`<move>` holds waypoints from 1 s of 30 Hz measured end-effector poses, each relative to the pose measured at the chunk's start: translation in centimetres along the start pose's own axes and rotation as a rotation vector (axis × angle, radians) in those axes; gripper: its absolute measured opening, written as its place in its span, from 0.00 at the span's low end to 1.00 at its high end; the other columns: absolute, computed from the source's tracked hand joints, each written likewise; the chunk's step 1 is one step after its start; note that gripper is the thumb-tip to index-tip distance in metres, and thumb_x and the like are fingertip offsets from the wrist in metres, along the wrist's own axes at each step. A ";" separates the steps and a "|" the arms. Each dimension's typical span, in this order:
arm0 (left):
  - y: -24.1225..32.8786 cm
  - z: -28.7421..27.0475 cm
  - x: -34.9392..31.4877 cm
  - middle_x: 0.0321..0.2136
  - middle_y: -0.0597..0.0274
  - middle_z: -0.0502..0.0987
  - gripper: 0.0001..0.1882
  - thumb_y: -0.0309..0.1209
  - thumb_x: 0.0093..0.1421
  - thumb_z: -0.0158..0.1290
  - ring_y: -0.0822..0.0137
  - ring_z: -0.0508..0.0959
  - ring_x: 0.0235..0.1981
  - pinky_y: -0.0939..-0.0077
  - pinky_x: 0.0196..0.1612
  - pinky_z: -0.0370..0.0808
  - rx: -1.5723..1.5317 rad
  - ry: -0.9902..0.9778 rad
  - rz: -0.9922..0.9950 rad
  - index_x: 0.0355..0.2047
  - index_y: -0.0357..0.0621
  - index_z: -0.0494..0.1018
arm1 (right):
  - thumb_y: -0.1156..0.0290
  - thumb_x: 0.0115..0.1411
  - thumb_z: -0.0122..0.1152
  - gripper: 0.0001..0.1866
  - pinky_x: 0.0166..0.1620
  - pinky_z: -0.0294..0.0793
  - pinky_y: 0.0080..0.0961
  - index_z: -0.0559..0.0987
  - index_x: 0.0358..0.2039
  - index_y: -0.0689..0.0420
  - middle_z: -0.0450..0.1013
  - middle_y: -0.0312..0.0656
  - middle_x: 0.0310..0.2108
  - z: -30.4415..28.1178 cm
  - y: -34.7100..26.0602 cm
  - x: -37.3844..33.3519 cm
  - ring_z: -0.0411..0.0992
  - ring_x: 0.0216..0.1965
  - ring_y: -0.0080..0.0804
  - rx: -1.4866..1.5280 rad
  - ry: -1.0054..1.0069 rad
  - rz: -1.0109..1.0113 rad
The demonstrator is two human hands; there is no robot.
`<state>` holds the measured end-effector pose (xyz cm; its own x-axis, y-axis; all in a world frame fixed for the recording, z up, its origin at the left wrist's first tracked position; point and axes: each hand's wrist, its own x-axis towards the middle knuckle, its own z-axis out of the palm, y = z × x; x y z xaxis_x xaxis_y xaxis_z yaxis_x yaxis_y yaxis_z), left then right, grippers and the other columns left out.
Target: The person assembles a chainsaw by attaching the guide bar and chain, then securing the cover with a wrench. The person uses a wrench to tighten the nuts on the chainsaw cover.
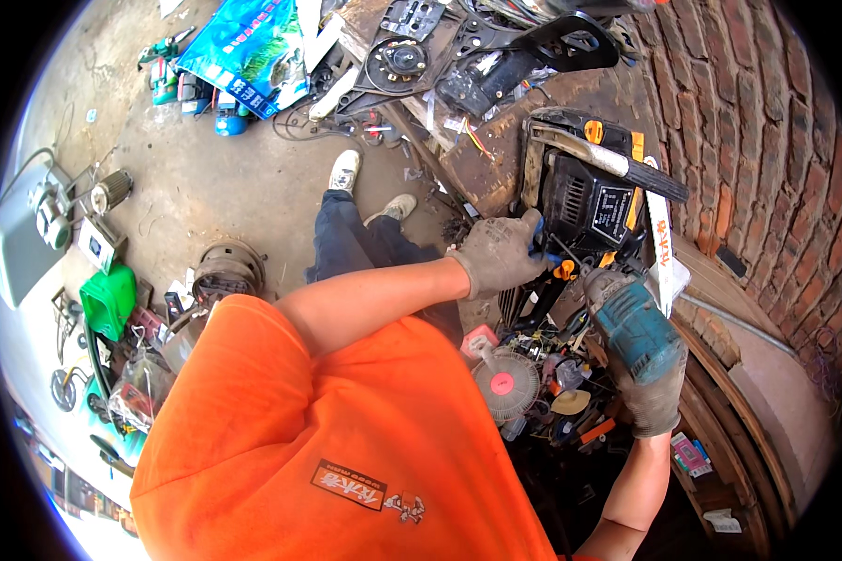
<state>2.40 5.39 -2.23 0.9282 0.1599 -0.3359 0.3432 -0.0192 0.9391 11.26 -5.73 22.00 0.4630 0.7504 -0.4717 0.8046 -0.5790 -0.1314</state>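
The chainsaw body, black with orange fittings and a grey front handle bar, sits on the cluttered bench at about two o'clock from picture centre, close against the brick wall. The left hand, gloved, is pressed to the saw's near lower side with fingers curled on a small blue part; how firmly it grips cannot be told. The right hand, also gloved, is closed around a teal power driver whose nose points up toward the saw's underside at about four o'clock. By judgement the work is mid-course: casing largely intact, fastener work in hand, loose parts lying about. A rectangular dark plate with pale print sits on the saw's side; a long white strip with red characters hangs at its right. A blue printed bag lies at eleven o'clock on the floor. A round grey fan cover with red centre lies at five o'clock.
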 end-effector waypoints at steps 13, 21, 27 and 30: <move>-0.2 0.2 0.0 0.29 0.46 0.81 0.25 0.45 0.55 0.61 0.45 0.81 0.34 0.53 0.38 0.77 -0.011 0.000 -0.020 0.45 0.42 0.69 | 0.76 0.49 0.66 0.14 0.42 0.76 0.35 0.81 0.39 0.60 0.80 0.47 0.35 0.5 0.2 -0.3 0.78 0.36 0.47 0.210 0.027 0.237; 0.0 0.2 -0.1 0.29 0.47 0.81 0.26 0.45 0.55 0.62 0.45 0.81 0.35 0.54 0.39 0.77 -0.010 0.048 -0.023 0.45 0.41 0.69 | 0.72 0.47 0.68 0.22 0.38 0.76 0.35 0.79 0.44 0.63 0.79 0.53 0.31 -1.3 -0.4 1.2 0.79 0.34 0.52 0.164 -0.013 0.236; 2.2 -2.3 -0.9 0.32 0.47 0.80 0.27 0.44 0.55 0.62 0.47 0.81 0.35 0.55 0.38 0.77 0.160 -0.001 0.035 0.49 0.41 0.70 | 0.69 0.46 0.70 0.25 0.38 0.76 0.36 0.78 0.46 0.63 0.79 0.55 0.32 -1.9 1.7 1.7 0.78 0.34 0.53 0.225 -0.096 0.264; 3.6 -2.3 -2.4 0.31 0.50 0.79 0.25 0.39 0.55 0.61 0.49 0.81 0.34 0.57 0.35 0.77 0.139 0.128 0.273 0.51 0.43 0.72 | 0.70 0.46 0.70 0.26 0.38 0.76 0.36 0.78 0.47 0.63 0.78 0.55 0.32 -1.9 3.3 1.2 0.78 0.35 0.53 0.148 -0.069 0.114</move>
<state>1.06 7.19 2.15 0.9662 0.2525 -0.0528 0.1083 -0.2111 0.9715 15.16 -6.19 22.64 0.5175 0.6567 -0.5487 0.6829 -0.7033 -0.1977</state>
